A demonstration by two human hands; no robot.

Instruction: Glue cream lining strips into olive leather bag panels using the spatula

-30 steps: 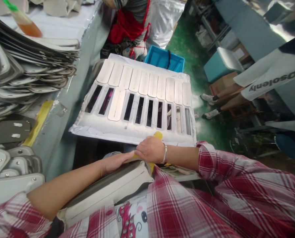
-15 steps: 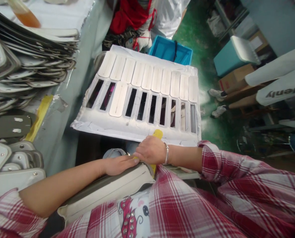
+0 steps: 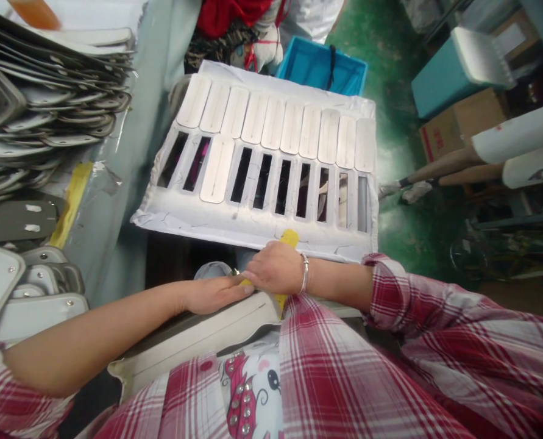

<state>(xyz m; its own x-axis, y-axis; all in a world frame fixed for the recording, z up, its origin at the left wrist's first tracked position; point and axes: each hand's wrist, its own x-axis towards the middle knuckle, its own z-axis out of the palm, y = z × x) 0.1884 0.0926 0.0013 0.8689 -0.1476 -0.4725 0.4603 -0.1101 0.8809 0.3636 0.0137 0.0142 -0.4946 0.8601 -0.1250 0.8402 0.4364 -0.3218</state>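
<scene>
My left hand (image 3: pixel 214 294) lies across the edge of a long cream panel with a grey lining (image 3: pixel 193 332), which rests against my lap. My right hand (image 3: pixel 275 268) sits just beyond it, closed around a yellow flat tool (image 3: pixel 289 239) whose ends show on both sides of the hand. Its middle is hidden. Ahead of my hands is a white slotted board (image 3: pixel 253 228), with a row of pale rounded strips (image 3: pixel 271 125) along its far half. One more strip (image 3: pixel 217 169) lies across the slots, apart from my hands.
Stacked curved panels (image 3: pixel 56 103) and riveted cream panels (image 3: pixel 24 292) fill the left, beside yellow tape (image 3: pixel 72 195). Beyond the board stand a blue crate (image 3: pixel 321 70) and a person in a red apron (image 3: pixel 230 18). Another person's legs (image 3: pixel 454 171) show at right, over a green floor (image 3: pixel 390 61).
The view has shifted, so the slotted board sits higher and further right. My hands stay on the panel and the yellow tool, with little visible movement.
</scene>
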